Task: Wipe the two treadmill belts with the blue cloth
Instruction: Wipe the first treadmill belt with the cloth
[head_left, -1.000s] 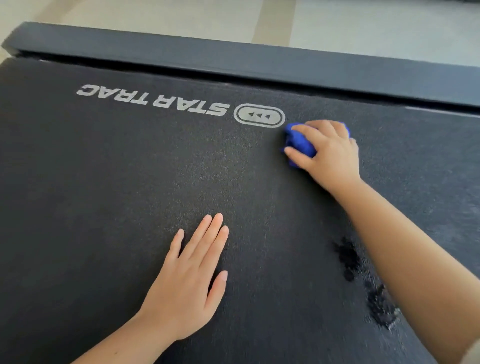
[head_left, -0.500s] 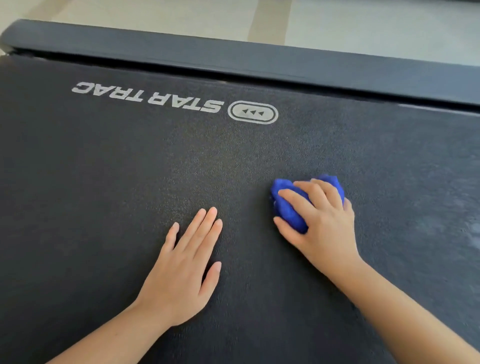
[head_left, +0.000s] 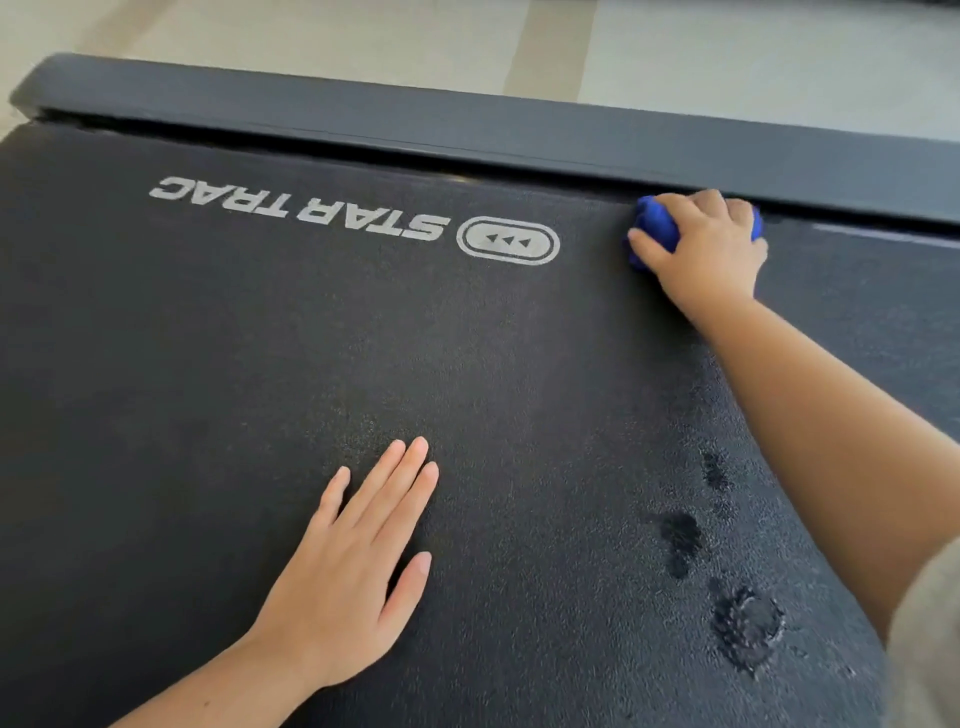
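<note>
Nearest, well below the STAR TRAC logo (head_left: 301, 208): left hand (head_left: 337, 587) flat on the treadmill belt (head_left: 208, 364), fingers straight, holding nothing, likely bracing the lean. Lower right of the logo, damp patches (head_left: 680, 540). Just right of the logo: right hand (head_left: 711, 254) curled tight round the bunched blue cloth (head_left: 657, 223), pressed at the belt's far edge beside the end rail (head_left: 467, 124). No room beyond; open belt leftward.

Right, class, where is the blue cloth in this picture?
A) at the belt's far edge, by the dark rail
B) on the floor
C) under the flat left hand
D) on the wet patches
A: the right hand grips the blue cloth at the far edge of the belt, right beside the dark rail, while the left hand rests flat nearer the camera.
</note>
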